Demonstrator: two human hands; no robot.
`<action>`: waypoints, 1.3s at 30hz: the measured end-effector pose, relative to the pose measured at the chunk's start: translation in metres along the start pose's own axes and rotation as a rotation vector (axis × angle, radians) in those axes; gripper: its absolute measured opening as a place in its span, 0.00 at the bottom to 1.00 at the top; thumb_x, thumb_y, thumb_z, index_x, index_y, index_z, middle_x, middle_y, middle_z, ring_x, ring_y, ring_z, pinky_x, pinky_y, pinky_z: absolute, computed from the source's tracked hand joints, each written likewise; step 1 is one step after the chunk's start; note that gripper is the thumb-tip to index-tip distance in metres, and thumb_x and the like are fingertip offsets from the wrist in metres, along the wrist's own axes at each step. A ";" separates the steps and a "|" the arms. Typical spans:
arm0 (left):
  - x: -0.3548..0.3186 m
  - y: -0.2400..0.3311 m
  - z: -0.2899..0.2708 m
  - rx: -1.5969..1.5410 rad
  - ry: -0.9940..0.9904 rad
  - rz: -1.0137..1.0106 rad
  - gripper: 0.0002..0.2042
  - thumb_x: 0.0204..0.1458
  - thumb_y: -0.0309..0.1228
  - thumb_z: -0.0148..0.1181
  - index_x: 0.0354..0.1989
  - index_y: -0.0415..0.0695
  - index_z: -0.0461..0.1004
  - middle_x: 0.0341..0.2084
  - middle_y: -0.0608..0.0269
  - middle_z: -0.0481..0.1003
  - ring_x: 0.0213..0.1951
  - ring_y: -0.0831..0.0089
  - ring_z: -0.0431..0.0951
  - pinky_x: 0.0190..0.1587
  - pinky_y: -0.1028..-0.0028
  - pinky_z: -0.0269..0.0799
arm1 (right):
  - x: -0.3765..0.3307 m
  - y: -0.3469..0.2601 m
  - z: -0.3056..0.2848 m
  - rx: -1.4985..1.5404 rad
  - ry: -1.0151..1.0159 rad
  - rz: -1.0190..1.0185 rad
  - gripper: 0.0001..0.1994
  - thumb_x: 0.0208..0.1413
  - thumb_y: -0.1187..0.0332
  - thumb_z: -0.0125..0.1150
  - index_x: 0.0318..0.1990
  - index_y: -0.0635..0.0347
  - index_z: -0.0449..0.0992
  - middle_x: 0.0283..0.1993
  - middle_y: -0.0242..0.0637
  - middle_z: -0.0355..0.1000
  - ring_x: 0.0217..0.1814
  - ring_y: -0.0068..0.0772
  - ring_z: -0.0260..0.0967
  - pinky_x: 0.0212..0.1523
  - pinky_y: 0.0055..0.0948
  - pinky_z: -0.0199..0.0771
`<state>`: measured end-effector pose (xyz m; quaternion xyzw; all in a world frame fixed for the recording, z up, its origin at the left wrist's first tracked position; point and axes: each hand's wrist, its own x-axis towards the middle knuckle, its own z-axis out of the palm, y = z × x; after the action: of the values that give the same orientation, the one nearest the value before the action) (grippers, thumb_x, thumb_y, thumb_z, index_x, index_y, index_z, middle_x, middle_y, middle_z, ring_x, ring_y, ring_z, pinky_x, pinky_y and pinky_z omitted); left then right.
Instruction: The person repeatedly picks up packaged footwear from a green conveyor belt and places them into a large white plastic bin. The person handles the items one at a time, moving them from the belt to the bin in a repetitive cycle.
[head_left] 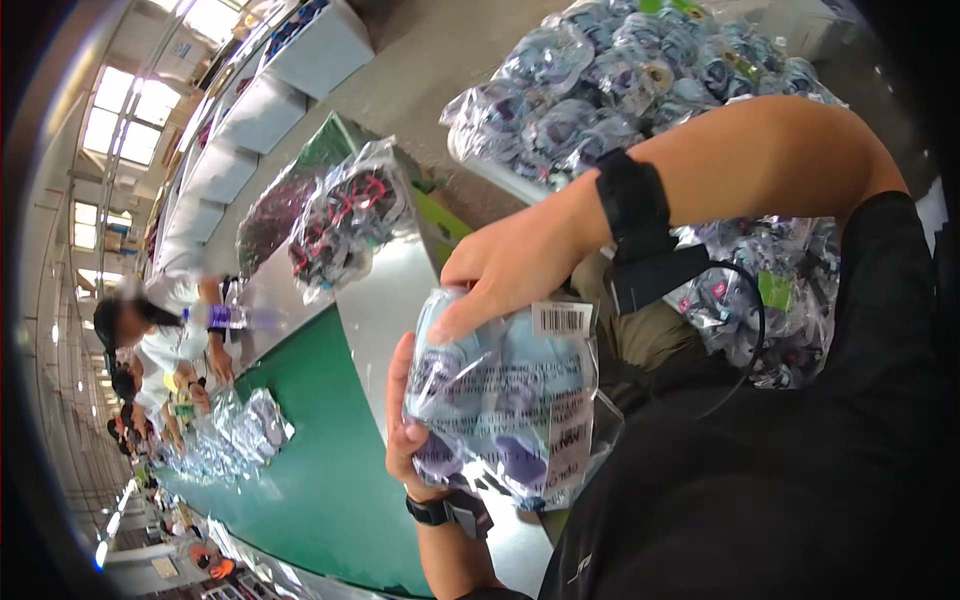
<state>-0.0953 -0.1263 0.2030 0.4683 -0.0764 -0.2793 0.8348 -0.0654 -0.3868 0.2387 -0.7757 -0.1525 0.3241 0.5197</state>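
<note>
A clear plastic bag (500, 400) packed with light blue and lavender pieces is held in front of my body. Black print and white barcode labels cover its near face; the exact kind of the contents cannot be made out. My right hand (525, 260) grips the bag's upper edge, its thumb pressed on the front and its other fingers partly hidden. My left hand (405, 420) holds the lower left side, with fingers running up the edge and the palm behind. Each wrist wears a black strap with a small device.
A green-topped work table (330, 450) with a metal end stretches leftward. On it lie a bag with dark and red pieces (350, 210) and several bagged goods (240, 430) near co-workers. Heaped bags (620, 80) fill a bin above my right arm; another pile (770, 300) lies below it.
</note>
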 end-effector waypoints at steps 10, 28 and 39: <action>0.029 -0.041 -0.012 0.064 0.056 0.013 0.35 0.54 0.40 0.56 0.69 0.34 0.56 0.60 0.48 0.68 0.60 0.54 0.70 0.62 0.58 0.65 | -0.076 -0.013 -0.087 -0.147 0.331 -0.043 0.29 0.61 0.45 0.58 0.33 0.72 0.76 0.28 0.44 0.77 0.29 0.35 0.75 0.32 0.35 0.73; 0.077 -0.058 -0.120 0.422 0.752 -0.249 0.18 0.63 0.28 0.55 0.61 0.38 0.67 0.34 0.60 0.75 0.27 0.75 0.73 0.26 0.82 0.68 | -0.280 0.370 -0.473 0.455 1.936 -0.129 0.29 0.59 0.46 0.63 0.38 0.74 0.73 0.23 0.45 0.72 0.21 0.35 0.76 0.14 0.33 0.63; 0.078 -0.059 -0.089 0.399 0.897 -0.224 0.19 0.60 0.26 0.58 0.59 0.36 0.69 0.32 0.60 0.76 0.23 0.78 0.71 0.22 0.84 0.63 | -0.231 0.422 -0.468 -0.023 2.082 0.882 0.36 0.60 0.46 0.50 0.65 0.70 0.60 0.65 0.69 0.60 0.61 0.65 0.69 0.58 0.55 0.71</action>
<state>-0.0192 -0.1263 0.0948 0.6981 0.2888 -0.1183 0.6444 0.0298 -1.0251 0.0534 -0.6591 0.6385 -0.3260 0.2272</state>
